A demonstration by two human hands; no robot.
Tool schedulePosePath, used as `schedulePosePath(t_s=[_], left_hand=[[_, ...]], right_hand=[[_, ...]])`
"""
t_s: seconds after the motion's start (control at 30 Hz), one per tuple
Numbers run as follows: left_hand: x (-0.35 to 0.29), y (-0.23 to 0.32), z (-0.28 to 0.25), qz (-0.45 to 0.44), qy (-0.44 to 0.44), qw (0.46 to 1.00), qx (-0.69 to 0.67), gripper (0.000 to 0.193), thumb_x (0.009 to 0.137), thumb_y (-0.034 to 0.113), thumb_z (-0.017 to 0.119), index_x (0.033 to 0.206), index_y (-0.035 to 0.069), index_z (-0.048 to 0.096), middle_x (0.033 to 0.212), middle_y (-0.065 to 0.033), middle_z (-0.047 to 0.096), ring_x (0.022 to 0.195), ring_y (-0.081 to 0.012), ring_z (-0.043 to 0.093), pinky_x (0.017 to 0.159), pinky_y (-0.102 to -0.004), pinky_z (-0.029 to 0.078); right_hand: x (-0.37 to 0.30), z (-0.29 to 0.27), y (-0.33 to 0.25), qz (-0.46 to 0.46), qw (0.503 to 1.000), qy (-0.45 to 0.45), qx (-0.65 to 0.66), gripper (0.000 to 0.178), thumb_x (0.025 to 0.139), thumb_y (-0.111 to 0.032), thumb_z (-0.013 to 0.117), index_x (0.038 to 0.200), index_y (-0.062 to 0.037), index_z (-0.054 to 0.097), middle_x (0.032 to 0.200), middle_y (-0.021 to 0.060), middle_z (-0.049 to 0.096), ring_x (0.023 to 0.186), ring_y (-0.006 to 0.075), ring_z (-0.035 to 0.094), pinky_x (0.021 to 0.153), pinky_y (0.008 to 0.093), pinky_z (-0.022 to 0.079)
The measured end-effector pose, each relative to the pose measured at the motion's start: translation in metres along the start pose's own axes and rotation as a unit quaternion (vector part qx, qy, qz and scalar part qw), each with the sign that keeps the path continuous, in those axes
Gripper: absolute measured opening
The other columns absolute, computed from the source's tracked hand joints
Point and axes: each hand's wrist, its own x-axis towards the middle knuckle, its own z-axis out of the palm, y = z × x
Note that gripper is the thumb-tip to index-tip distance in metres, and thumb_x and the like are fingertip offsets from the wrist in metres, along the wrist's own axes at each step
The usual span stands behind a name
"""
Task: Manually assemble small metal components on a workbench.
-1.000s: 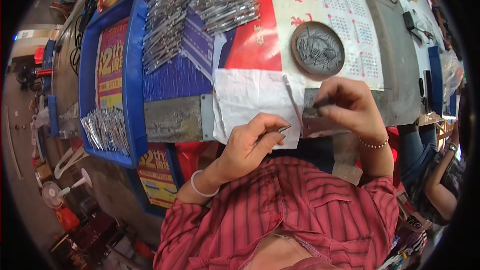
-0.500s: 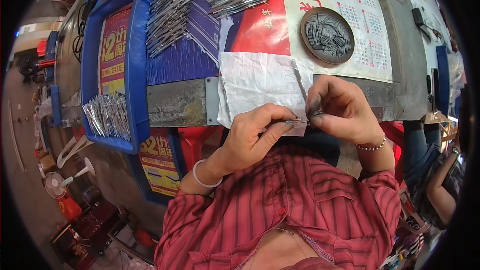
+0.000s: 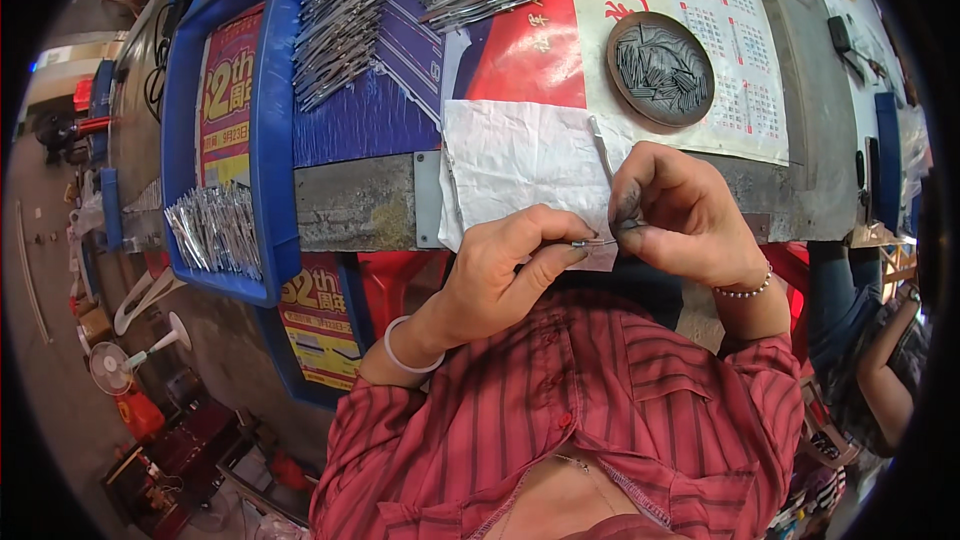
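Between thumb and forefinger, my left hand (image 3: 505, 265) pinches a slender metal rod (image 3: 594, 242) whose end points toward the right. My right hand (image 3: 690, 225), its fingertips darkened, is closed at that end; whatever lies between its fingers is too small to make out. Both hands hang over the near edge of a crumpled white sheet (image 3: 520, 155), with a thin strip along its right side. Beyond my right hand, a round brown dish (image 3: 664, 124) holds many short dark grey pins (image 3: 655, 70).
Slender metal pieces lie in heaps (image 3: 340, 30) at the far left of the bench. A blue tray (image 3: 282, 140) with more such pieces (image 3: 215, 230) sits at the left edge. A printed calendar sheet (image 3: 745, 50) lies under the dish. At right, another person's arm (image 3: 885, 380) shows.
Both hands keep nearly the same pinch, fingertips close together at the rod. The bench and its things sit slightly further right in the picture.
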Motion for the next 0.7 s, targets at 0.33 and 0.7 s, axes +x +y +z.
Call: schedulePosePath(t_s=[0.33,0.7], left_hand=[[0.0007,-0.0042,-0.0014,0.018,0.001,1.000,0.018,0.012,0.090,0.003,0.057,0.100,-0.002,0.058,0.085,-0.0096,0.066,0.072,-0.0129,0.064,0.060,-0.0221,0.050],[0.0022,-0.0060,-0.0017,0.092,0.005,0.986,0.138,0.013,0.082,-0.001,0.063,0.094,0.001,0.060,0.079,-0.0112,0.065,0.065,-0.0215,0.063,0.057,-0.0287,0.048]], right_hand=[[0.0011,-0.0005,0.0002,-0.008,1.000,0.005,0.025,0.022,0.076,0.006,0.054,0.097,0.0011,0.048,0.085,0.0011,0.051,0.076,0.0055,0.049,0.066,0.0206,0.041],[-0.0018,0.0004,0.0030,-0.026,0.996,-0.005,-0.084,0.018,0.076,0.006,0.053,0.091,-0.0007,0.045,0.080,-0.0008,0.049,0.071,0.0054,0.045,0.064,0.0203,0.039]])
